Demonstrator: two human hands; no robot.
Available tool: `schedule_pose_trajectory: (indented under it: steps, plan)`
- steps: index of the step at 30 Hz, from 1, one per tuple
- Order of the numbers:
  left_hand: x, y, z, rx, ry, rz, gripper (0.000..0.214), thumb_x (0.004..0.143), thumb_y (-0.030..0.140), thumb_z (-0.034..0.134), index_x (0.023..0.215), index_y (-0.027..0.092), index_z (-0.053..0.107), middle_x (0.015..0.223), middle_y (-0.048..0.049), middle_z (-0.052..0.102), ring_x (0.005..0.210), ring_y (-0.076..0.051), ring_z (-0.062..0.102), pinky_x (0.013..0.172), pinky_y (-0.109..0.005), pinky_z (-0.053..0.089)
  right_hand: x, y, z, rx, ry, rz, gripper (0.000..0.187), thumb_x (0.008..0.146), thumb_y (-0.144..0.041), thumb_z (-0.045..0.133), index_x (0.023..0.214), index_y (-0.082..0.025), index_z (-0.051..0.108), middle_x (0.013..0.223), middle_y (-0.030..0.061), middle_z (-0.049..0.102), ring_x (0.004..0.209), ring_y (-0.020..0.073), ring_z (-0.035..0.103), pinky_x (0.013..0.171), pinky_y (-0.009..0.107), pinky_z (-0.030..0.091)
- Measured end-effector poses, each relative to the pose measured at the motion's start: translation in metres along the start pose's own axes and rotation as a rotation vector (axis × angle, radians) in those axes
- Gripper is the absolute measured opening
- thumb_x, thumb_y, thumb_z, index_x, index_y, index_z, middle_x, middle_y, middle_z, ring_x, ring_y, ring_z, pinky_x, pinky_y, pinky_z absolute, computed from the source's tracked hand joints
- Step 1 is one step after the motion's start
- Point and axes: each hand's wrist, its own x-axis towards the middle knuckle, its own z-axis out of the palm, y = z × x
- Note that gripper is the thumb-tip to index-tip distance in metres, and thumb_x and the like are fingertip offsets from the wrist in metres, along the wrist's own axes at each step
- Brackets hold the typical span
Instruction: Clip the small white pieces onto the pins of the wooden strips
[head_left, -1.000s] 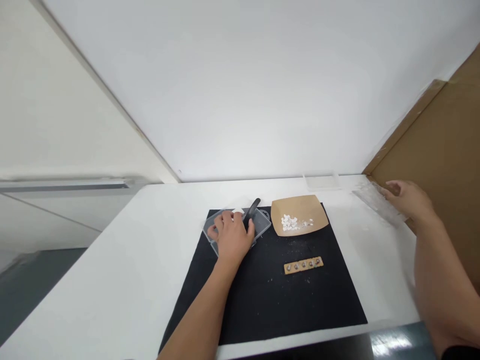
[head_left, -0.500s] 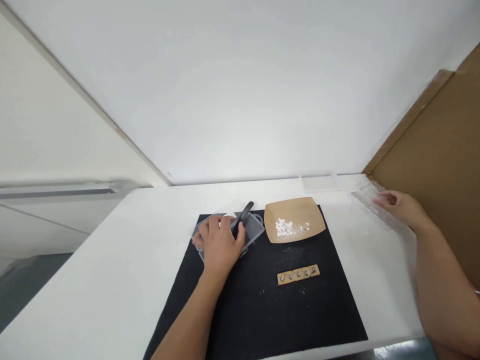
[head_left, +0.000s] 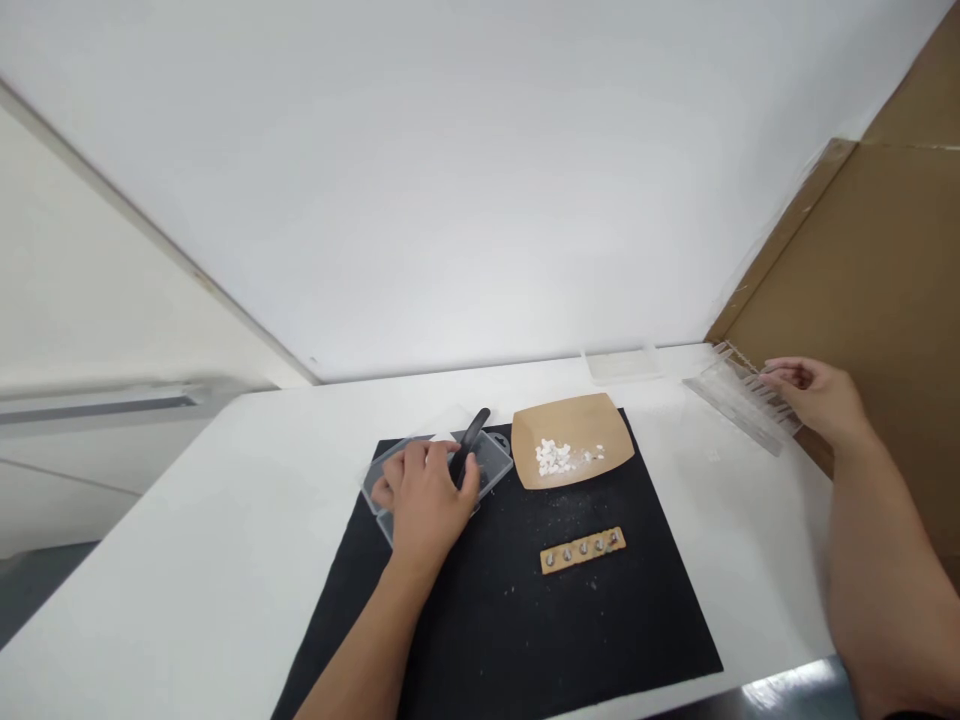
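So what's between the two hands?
Head view: a brown paper tray of white bits, between the left hand and the right hand holding a clear rack.

My body shows as two limbs.

1. Left forearm (head_left: pixel 375 640): comes into view at 6 o'clock. It is bare from the frame edge to the wrist, slim and tapering towards the wrist.
2. Left hand (head_left: pixel 424 495): bare. I see its back, with the knuckles, four fingers and the thumb showing.
3. Right forearm (head_left: pixel 877 560): comes into view at 4 o'clock. It is bare along its whole visible length and looks broader than the left one.
4. Right hand (head_left: pixel 817 398): bare, at 3 o'clock. Its back and thumb side show, and the fingertips are partly hidden.
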Motion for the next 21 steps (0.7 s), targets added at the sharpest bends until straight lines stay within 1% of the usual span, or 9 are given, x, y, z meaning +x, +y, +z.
schedule_pose_trajectory:
  steps: [4,7,12,16,21]
  plan:
    - [0.0,0.0,0.0,-0.007,0.01,0.007,0.032,0.096,0.045,0.054,0.111,0.021,0.068,0.12,-0.0159,0.065,0.123,-0.042,0.051,0.102,-0.057,0.041,0.0,0.006,-0.012,0.023,-0.076,0.055,0.032,0.092,-0.038,0.074,0.117,-0.019,0.079,0.109,0.0136,0.08,0.088,0.0176,0.068,0.081,0.033,0.05]
    - [-0.001,0.001,0.0,0.003,0.001,0.002,0.033,0.096,0.045,0.054,0.112,0.021,0.068,0.122,-0.0162,0.065,0.124,-0.043,0.05,0.101,-0.057,0.042,0.0,0.009,-0.016,-0.008,-0.123,0.08,0.027,0.093,-0.038,0.072,0.114,-0.022,0.08,0.11,0.0123,0.08,0.088,0.0193,0.069,0.081,0.034,0.05]
    - [-0.001,0.0,-0.001,-0.006,-0.01,0.014,0.033,0.096,0.046,0.054,0.113,0.021,0.069,0.122,-0.016,0.065,0.125,-0.043,0.05,0.101,-0.057,0.042,0.002,0.01,-0.013,-0.11,-0.176,0.068,0.019,0.093,-0.034,0.073,0.107,-0.025,0.081,0.111,0.0106,0.081,0.094,0.0228,0.069,0.086,0.038,0.047]
    - [0.0,0.001,-0.001,-0.003,-0.016,-0.003,0.035,0.096,0.046,0.054,0.113,0.02,0.069,0.122,-0.0161,0.065,0.124,-0.043,0.05,0.1,-0.056,0.043,0.002,0.01,-0.008,-0.148,-0.216,0.038,0.017,0.095,-0.032,0.07,0.105,-0.025,0.082,0.109,0.01,0.081,0.092,0.0218,0.068,0.085,0.037,0.045]
    - [-0.001,0.003,-0.004,-0.004,-0.001,0.017,0.038,0.097,0.046,0.053,0.113,0.017,0.07,0.122,-0.0162,0.065,0.125,-0.043,0.049,0.104,-0.058,0.041,0.002,0.008,-0.005,-0.151,-0.179,0.018,0.015,0.094,-0.029,0.069,0.102,-0.024,0.082,0.104,0.0089,0.082,0.087,0.0214,0.069,0.082,0.035,0.046]
